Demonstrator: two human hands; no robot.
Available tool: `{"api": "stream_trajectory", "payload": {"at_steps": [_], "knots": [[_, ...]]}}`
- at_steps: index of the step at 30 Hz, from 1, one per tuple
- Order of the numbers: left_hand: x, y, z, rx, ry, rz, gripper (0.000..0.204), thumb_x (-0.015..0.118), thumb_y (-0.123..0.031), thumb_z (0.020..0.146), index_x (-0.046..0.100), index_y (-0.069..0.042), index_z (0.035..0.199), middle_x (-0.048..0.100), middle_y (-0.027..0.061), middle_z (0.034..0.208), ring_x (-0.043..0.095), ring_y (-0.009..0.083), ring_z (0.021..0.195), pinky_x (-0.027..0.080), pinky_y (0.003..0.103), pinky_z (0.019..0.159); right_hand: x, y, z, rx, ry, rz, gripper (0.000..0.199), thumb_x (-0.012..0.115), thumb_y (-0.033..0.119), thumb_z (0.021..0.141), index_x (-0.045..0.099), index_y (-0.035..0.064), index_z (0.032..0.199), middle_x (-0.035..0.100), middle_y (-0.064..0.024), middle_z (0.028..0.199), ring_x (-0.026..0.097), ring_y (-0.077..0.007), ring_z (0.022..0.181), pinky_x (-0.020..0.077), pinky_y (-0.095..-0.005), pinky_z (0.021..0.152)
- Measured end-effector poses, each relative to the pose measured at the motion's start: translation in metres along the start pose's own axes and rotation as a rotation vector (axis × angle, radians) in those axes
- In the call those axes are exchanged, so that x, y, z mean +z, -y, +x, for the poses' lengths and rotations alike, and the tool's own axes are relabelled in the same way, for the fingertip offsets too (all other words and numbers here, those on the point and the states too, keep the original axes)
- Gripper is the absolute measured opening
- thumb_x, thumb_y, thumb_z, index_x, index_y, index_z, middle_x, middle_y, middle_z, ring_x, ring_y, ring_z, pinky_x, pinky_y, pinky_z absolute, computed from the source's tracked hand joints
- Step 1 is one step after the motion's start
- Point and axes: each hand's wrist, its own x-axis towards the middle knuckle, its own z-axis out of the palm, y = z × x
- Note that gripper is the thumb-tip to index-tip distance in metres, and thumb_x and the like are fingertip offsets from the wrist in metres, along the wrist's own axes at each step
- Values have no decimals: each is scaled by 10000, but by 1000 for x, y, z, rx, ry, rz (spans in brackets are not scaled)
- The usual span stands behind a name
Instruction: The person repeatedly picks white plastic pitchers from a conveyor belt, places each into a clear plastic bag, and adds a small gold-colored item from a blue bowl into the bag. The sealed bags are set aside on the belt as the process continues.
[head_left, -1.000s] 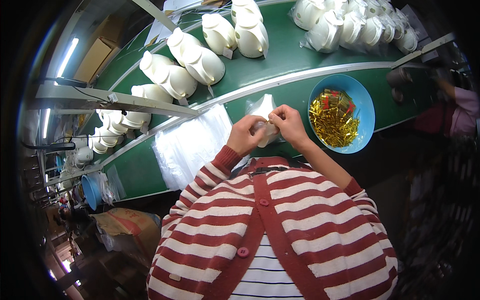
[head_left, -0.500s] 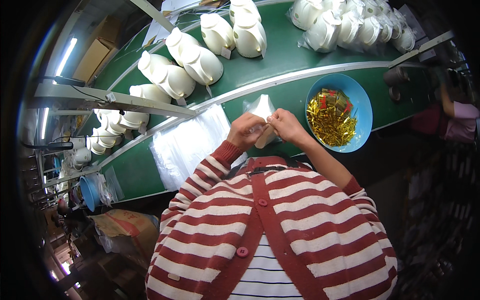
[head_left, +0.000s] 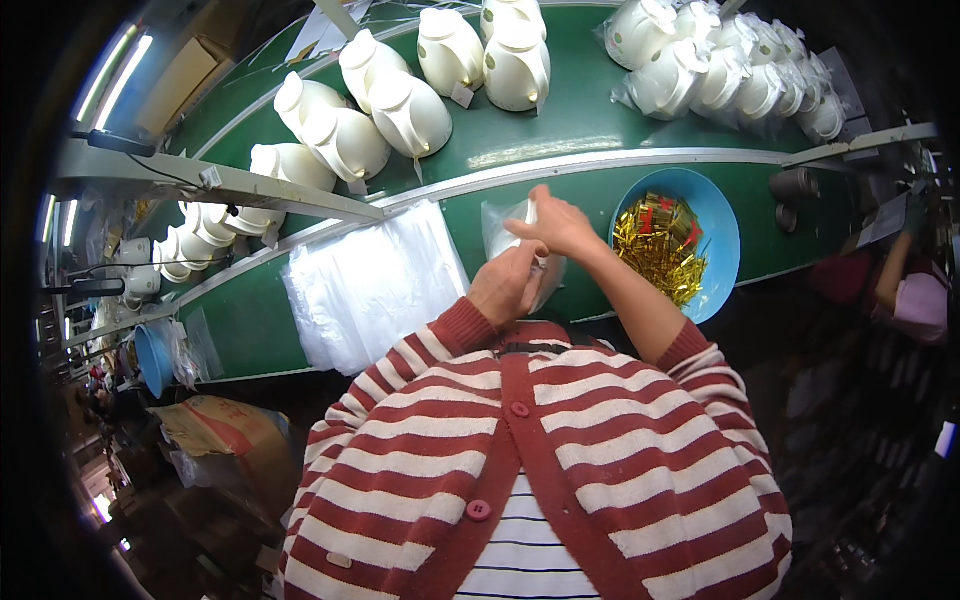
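A white jug-like vessel in a clear plastic bag (head_left: 495,222) sits close in front of me, mostly hidden by my hands. My left hand (head_left: 507,284) is on its near side, with bent fingers closed on what looks like the bag's plastic. At the vessel's top, my right hand (head_left: 556,224) reaches across from the right. Its thumb and fingers are apart, with a white part of the vessel showing between them. The palm side of each hand is hidden.
A pile of clear plastic bags (head_left: 375,285) lies left of my hands. To the right stands a blue bowl (head_left: 727,245) of gold twist ties (head_left: 655,245). Beyond a metal rail (head_left: 590,158) are several white jugs (head_left: 410,112) and bagged jugs (head_left: 668,78). A post (head_left: 290,195) juts in from the left.
My right hand has moved away from the left hand, where both pinched together, and its fingers have spread over the vessel's top. My left hand has come slightly nearer to me.
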Motion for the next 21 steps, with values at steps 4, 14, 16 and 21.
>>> {"api": "stream_trajectory", "payload": {"at_steps": [4, 14, 16, 21], "knots": [[-25, 5, -14, -197, 4, -408, 519, 779, -144, 969, 506, -57, 1402, 749, 168, 1164, 745, 257, 1032, 580, 358, 917, 5, -23, 37, -3, 167, 2, 503, 718, 359, 852, 696, -24, 1177, 699, -313, 1238, 683, -465, 1160, 540, -502, 1013], [-32, 234, -152, -1127, -399, -179, 300, 819, -220, 907, 704, -30, 1109, 767, 87, 959, 728, 187, 848, 586, 341, 771, -185, -48, 293, -195, -160, -674, 480, 745, 371, 893, 738, 37, 1237, 708, -228, 1284, 667, -418, 1208, 528, -481, 1039], [-22, 244, -141, -1130, -327, -105, 276, 839, -232, 896, 714, -41, 1051, 749, 53, 885, 699, 137, 779, 579, 317, 665, -212, -71, 378, -253, -128, -757, 364, 709, 343, 948, 747, 45, 1153, 724, -221, 1205, 678, -421, 1140, 534, -516, 977], [3, 240, -67, -932, -195, 39, 322, 863, -256, 839, 645, -55, 964, 711, 141, 884, 693, 321, 862, 554, 426, 798, -272, -156, 476, -126, -293, -864, 486, 652, 336, 969, 677, 81, 1381, 666, -238, 1370, 624, -419, 1284, 500, -475, 1061]]}}
